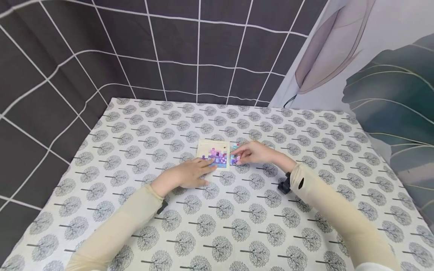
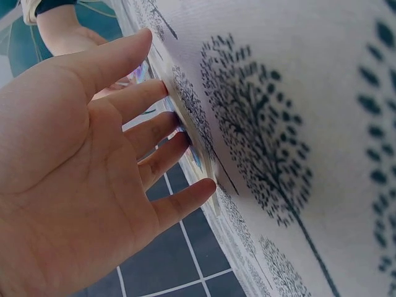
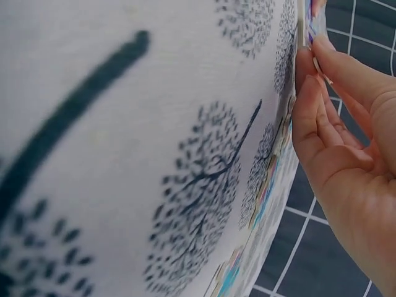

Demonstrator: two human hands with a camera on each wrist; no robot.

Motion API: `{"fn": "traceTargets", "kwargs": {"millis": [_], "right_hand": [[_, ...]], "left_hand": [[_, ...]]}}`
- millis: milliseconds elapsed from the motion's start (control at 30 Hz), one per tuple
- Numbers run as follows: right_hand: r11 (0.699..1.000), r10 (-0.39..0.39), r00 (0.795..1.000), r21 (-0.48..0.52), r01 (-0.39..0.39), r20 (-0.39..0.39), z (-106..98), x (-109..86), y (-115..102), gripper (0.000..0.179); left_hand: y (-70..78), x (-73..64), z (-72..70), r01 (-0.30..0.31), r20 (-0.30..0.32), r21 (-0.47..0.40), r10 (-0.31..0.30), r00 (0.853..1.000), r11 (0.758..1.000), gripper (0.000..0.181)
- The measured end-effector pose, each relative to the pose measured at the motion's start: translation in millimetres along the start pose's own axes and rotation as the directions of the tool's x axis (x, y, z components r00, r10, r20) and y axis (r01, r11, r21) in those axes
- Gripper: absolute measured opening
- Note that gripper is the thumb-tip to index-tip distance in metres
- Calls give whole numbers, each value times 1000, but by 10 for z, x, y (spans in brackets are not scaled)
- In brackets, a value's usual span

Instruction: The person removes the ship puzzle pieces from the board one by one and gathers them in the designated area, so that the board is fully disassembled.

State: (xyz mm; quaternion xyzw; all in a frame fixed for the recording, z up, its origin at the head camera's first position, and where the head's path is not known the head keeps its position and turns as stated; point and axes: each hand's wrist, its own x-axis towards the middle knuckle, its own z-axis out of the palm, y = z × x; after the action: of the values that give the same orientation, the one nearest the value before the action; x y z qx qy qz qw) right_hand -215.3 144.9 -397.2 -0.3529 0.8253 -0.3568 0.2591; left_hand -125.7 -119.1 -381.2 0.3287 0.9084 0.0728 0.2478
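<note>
A jigsaw puzzle board (image 1: pixel 205 144) with a pale frame lies flat on the cloth in the head view, its lower part filled with purple, pink and blue pieces (image 1: pixel 221 159). My left hand (image 1: pixel 192 173) rests on its left side with fingers spread and nearly straight; in the left wrist view the fingertips touch the board's edge (image 2: pixel 208 173). At the board's right side is my right hand (image 1: pixel 255 152). Its thumb and index finger pinch a thin puzzle piece (image 3: pixel 317 65), mostly hidden by the fingers. Several loose pieces (image 1: pixel 235 145) lie beside the board, partly under that hand.
A white tablecloth (image 1: pixel 217 210) printed with grey trees covers the table. Behind it hangs a dark curtain (image 1: pixel 176 45) with a white grid, and a leaf-patterned curtain (image 1: pixel 390 94) is at the right. More loose pieces (image 3: pixel 230 272) show low in the right wrist view.
</note>
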Motion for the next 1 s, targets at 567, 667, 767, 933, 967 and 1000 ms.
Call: {"fn": "traceTargets", "kwargs": {"millis": [567,667,767,933,967,1000], "right_hand": [[991,6,998,-136,-15,-69,42,-65,48,37],[984,-13,997,-177,-1,-77,60,-66,38,36],[980,-21,997,-197,5,-80,71,-70,30,36],[968,-25,996,-253,3,-86,73,-77,20,35],[963,-28,996,-268,4,-86,69,-82,15,35],[960,-32,996,-280,6,-86,66,-88,8,34]], "left_hand": [[10,-18,-4,1,-6,0,-1,1000,1000,64],[11,-23,0,-1,-11,-2,1,1000,1000,64],[16,-24,-3,-3,-13,-5,3,1000,1000,64],[20,-18,-16,-6,-18,-10,5,1000,1000,64],[18,-17,-17,-4,-19,-11,4,1000,1000,64],[17,-17,-20,-2,-18,-12,2,1000,1000,64]]}}
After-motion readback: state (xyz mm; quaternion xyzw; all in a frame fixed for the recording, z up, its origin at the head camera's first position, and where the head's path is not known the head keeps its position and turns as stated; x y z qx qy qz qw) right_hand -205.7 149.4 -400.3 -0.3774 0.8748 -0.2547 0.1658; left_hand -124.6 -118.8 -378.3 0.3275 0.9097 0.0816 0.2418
